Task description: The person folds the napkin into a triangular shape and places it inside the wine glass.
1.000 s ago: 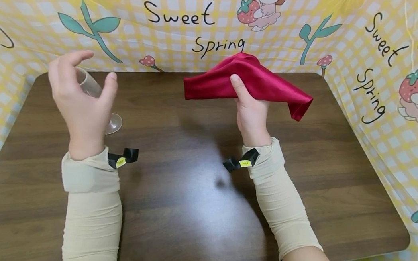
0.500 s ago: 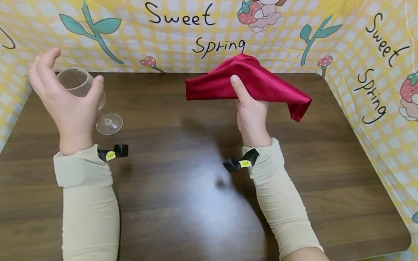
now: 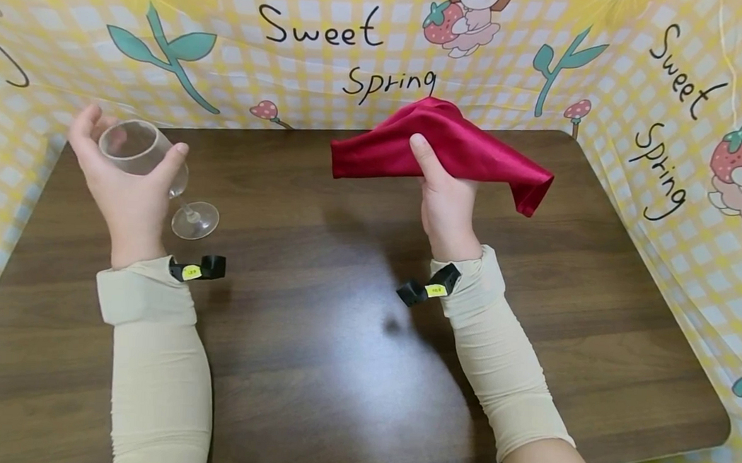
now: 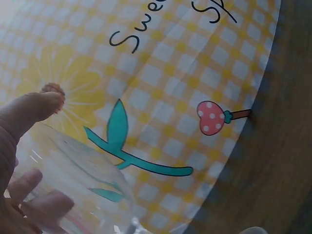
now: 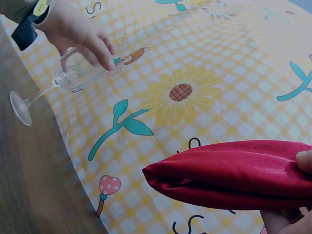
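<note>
A clear wine glass (image 3: pixel 130 146) stands upright by its foot at the back left of the table. My left hand (image 3: pixel 127 195) is around the bowl, its thumb on the near right side and its fingers at the far left. In the left wrist view the thumb (image 4: pixel 36 109) is apart from the rim, and bent fingers show through the glass (image 4: pixel 92 180). My right hand (image 3: pixel 445 208) holds a folded dark red satin cloth (image 3: pixel 478 153) above the table, thumb on top. Its other fingers are mostly hidden beneath. In the right wrist view the cloth (image 5: pixel 234 175) fills the lower right.
The dark wood-grain table (image 3: pixel 311 369) has rounded corners. A yellow checked fabric backdrop (image 3: pixel 315 93) hangs along its back and sides, close behind the glass. Black wrist straps (image 3: pixel 196 270) stick out from both sleeves.
My left hand moved left, uncovering the wine glass, then shifted slightly back as its fingers bent in around the bowl. The glass stayed put. My right hand and the cloth are practically still.
</note>
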Available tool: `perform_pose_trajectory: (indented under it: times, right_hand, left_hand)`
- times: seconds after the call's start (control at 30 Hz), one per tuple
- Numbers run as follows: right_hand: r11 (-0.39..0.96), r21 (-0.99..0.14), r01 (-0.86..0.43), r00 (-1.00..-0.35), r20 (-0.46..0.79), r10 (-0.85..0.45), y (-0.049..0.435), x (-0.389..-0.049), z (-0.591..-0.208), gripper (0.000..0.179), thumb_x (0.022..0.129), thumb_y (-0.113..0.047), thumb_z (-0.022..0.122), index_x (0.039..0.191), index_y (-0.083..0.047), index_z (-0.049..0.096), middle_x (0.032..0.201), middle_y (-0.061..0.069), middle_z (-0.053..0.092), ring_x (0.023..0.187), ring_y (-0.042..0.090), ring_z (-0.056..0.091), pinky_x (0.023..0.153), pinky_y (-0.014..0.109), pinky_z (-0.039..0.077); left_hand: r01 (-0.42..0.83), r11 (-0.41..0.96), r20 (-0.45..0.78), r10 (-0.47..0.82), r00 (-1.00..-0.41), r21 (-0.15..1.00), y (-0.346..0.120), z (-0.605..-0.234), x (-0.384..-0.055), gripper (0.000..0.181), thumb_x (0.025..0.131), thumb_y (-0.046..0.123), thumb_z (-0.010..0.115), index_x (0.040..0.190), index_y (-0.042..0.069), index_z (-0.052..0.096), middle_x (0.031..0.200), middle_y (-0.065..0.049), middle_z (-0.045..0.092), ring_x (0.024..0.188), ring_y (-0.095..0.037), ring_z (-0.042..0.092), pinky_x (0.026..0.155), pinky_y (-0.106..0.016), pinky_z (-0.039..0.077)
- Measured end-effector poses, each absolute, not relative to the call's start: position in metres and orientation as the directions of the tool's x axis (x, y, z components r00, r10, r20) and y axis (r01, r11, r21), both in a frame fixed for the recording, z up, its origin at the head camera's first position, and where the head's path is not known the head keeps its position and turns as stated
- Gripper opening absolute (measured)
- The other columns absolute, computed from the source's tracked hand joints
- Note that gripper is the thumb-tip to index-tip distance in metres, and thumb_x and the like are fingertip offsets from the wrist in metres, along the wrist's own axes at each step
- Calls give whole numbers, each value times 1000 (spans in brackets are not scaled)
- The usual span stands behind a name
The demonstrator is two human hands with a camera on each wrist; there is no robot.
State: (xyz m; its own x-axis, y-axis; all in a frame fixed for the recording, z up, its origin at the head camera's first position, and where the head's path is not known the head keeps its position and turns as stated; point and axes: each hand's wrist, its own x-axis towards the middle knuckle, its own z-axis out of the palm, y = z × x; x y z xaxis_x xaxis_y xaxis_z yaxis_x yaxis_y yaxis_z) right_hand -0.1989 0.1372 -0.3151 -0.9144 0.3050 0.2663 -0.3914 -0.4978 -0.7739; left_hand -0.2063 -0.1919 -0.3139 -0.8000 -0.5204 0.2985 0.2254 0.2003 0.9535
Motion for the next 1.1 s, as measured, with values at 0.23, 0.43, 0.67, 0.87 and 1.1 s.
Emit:
perform_pose_trajectory:
  times: [0.23,0.43,0.67,0.87,1.1]
  right_hand:
    - [-502,-788,-357,-926,228,301,138,-199,-316,37,82,-1,69,115,-9,51,115,11,59,102,26,59,87,37,50]
    - [-496,-798,-342,-929,205,309,138,-200,-316,38,82,-4,70,114,-10,51,114,10,60,102,25,59,86,36,51]
    - [-495,-795,-351,-926,214,312,138,-200,-317,36,82,-2,70,113,-9,52,112,11,61,99,25,60,86,36,51]
    - [-504,-788,-355,-923,210,323,139,-201,-316,37,81,-3,71,112,-9,53,111,11,61,98,25,60,85,36,51]
    - [-495,-786,-370,-918,228,324,141,-200,-316,36,81,-1,70,112,-9,52,111,11,61,97,25,61,85,36,51]
  left_hand:
    - [306,-185,168,-528,-833,934,-198,-326,-212,74,61,-7,82,121,15,45,119,-5,47,113,-14,46,93,-25,41]
    - [277,-150,153,-550,-821,949,-200,-328,-215,66,58,-3,86,112,12,53,115,-3,53,112,-12,47,94,-23,40]
    - [296,-104,195,-545,-816,949,-198,-330,-218,62,56,-1,88,109,10,58,109,-5,56,106,-15,50,90,-26,44]
    - [296,-58,229,-500,-835,953,-187,-325,-215,60,58,2,88,109,10,58,108,-5,56,106,-16,50,91,-26,42]
    - [337,2,304,-439,-845,941,-166,-317,-207,58,59,4,87,109,9,60,108,-6,58,107,-18,50,92,-27,41]
